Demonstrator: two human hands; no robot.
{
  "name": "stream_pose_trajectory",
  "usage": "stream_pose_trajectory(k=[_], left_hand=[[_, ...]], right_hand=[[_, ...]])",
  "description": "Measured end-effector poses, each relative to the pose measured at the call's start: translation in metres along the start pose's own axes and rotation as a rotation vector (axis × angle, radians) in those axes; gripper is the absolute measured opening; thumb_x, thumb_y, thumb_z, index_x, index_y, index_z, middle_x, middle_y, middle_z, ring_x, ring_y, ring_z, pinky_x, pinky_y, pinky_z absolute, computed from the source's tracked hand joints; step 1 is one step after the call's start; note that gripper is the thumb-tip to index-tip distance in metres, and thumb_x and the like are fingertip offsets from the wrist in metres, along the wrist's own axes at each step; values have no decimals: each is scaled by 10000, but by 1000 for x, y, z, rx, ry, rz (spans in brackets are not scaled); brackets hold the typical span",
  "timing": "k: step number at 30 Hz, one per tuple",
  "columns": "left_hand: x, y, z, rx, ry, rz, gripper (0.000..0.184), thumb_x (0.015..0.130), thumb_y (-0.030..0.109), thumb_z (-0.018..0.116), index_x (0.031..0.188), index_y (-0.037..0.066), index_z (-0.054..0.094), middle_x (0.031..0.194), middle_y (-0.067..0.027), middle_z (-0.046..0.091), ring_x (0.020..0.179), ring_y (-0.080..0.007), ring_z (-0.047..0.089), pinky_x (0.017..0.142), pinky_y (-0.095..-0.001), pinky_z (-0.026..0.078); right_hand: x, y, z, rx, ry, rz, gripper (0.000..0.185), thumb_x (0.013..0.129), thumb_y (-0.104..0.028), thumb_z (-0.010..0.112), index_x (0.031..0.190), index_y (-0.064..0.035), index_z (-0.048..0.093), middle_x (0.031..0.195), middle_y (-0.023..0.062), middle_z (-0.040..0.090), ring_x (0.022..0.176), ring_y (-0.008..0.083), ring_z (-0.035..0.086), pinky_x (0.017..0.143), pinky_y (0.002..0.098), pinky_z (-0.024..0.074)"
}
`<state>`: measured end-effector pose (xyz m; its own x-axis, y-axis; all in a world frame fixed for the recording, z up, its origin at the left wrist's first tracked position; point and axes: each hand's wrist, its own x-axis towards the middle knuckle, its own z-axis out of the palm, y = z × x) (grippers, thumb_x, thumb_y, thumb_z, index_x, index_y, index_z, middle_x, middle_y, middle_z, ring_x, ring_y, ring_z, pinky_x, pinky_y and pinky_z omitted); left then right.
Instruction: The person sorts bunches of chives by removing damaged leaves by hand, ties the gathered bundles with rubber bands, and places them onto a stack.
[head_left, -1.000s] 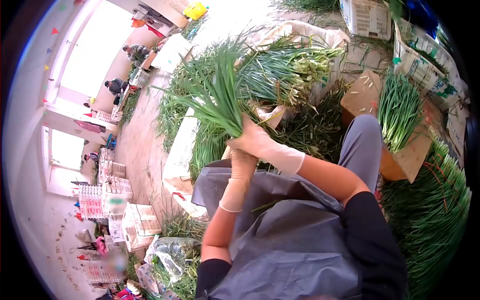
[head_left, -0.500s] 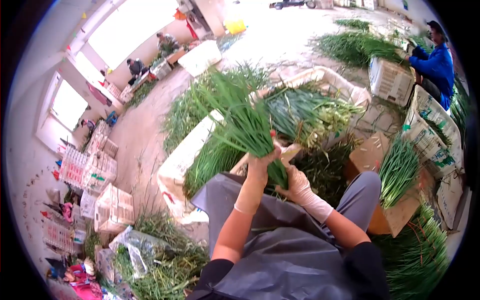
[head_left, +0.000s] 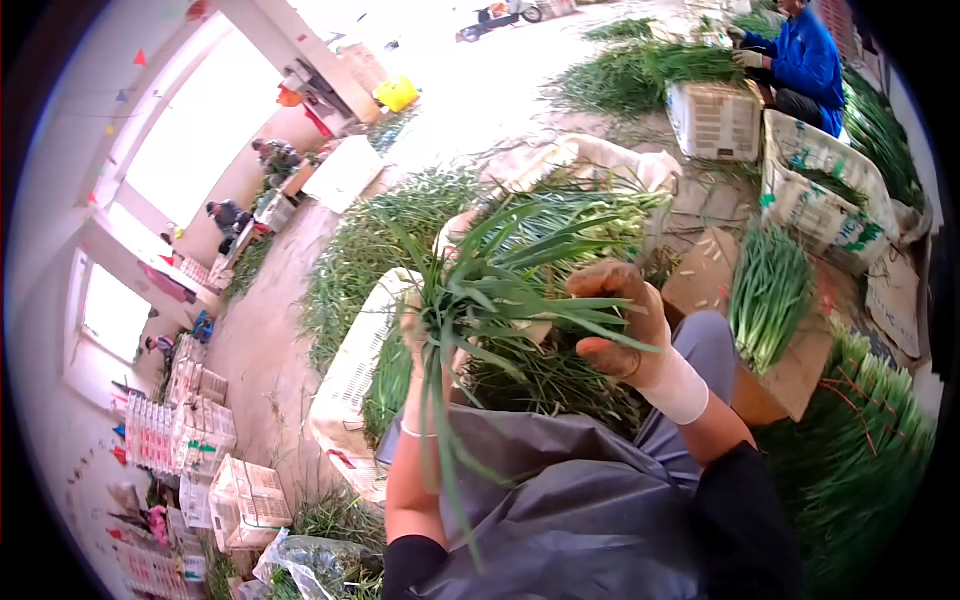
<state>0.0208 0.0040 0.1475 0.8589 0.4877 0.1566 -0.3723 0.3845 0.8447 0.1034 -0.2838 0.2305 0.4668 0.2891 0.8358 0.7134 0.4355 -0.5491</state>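
Observation:
My left hand (head_left: 411, 330), in a pale glove, is closed around a bunch of garlic chives (head_left: 480, 290). The leaf tips fan out towards me, and some hang over my dark apron (head_left: 570, 500); they hide most of the left fingers. To the right, my right hand (head_left: 630, 325) has its thumb and fingers apart, the glove's fingers stained brown. A few leaf ends reach into the gap between them. Beyond the bunch, more cut chives (head_left: 600, 215) lie on a white-lined crate. Another white crate (head_left: 345, 360) with chives stands left of my knees.
A tied-looking bundle of chives (head_left: 770, 295) rests on a cardboard box (head_left: 790, 380) at my right. Behind it stands a white basket (head_left: 825, 200). A person in blue (head_left: 808, 60) works at another crate (head_left: 715, 120). Stacked crates (head_left: 250, 500) line the left wall.
The bunch has tipped from pointing away to having its leaf ends towards me. My right hand has come off its lower end and moved right, opening. The view has shifted.

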Motion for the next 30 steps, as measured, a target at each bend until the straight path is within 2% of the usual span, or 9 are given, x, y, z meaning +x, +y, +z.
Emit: stream_pose_trajectory(k=[1, 3, 4, 5, 11, 17, 25, 27, 30], left_hand=[[0, 18, 24, 25, -60, 69, 311, 797, 216, 603, 1067, 65, 568, 879, -81, 626, 803, -229, 597, 739, -370, 486], [10, 30, 19, 1231, -40, 777, 301, 752, 131, 630, 1038, 54, 578, 844, -88, 635, 773, -247, 616, 707, -367, 482], [5, 34, 30, 1313, 19, 1042, 359, 693, 61, 651, 1043, 47, 571, 861, -101, 631, 797, -262, 615, 680, -360, 473], [12, 38, 21, 1333, -15, 1171, 404, 669, 58, 666, 1061, 51, 571, 860, -101, 627, 787, -270, 610, 680, -351, 467], [15, 48, 0, 1415, 24, 852, 412, 653, 9, 632, 1059, 41, 573, 894, -117, 631, 798, -289, 610, 699, -355, 469], [3, 47, 10, 1194, 36, 839, 385, 664, -32, 607, 1044, 18, 570, 942, -122, 643, 817, -268, 632, 723, -338, 485], [-3, 59, 15, 1456, -6, 1111, 407, 676, 68, 653, 1070, 18, 568, 870, -124, 624, 778, -277, 608, 697, -345, 474], [1, 55, -7, 1305, 46, 942, 394, 699, 64, 655, 1078, 13, 561, 894, -112, 626, 797, -248, 609, 706, -336, 479], [-5, 68, -14, 1060, 107, 574, 366, 748, 50, 649, 1097, 4, 545, 954, -94, 622, 843, -197, 602, 737, -319, 490]], right_hand=[[-1, -2, -4, -11, 0, 16, 357, 765, -174, 693, 1050, -24, 540, 819, 74, 581, 637, 144, 545, 592, 259, 439], [-3, -9, -7, -50, -47, -40, 331, 766, -223, 700, 979, -11, 559, 830, 76, 579, 628, 147, 535, 575, 269, 430], [-17, -16, -10, 16, 38, 212, 318, 782, -260, 688, 913, 4, 567, 840, 86, 585, 634, 163, 540, 571, 273, 426], [-24, -9, -11, 0, 177, 41, 235, 814, -205, 648, 876, 9, 573, 832, 94, 588, 631, 163, 543, 568, 261, 426], [1, -54, -6, -303, 158, -28, 104, 772, -42, 634, 853, -34, 570, 657, 61, 550, 561, 135, 506, 514, 259, 401], [19, -40, 13, -319, -23, 261, 365, 664, -273, 786, 816, -54, 538, 620, 51, 535, 491, 154, 500, 455, 254, 397], [17, -11, 60, -81, -88, 402, 171, 874, -152, 577, 788, -6, 599, 617, 18, 524, 487, 90, 416, 440, 249, 347], [2, -38, 35, 436, -500, 472, 204, 867, -213, 566, 855, -13, 606, 714, 88, 623, 649, 154, 604, 585, 295, 464], [-27, -4, 22, 547, -796, 749, 213, 867, -208, 570, 900, 1, 598, 794, 99, 628, 762, 131, 584, 681, 277, 465]])
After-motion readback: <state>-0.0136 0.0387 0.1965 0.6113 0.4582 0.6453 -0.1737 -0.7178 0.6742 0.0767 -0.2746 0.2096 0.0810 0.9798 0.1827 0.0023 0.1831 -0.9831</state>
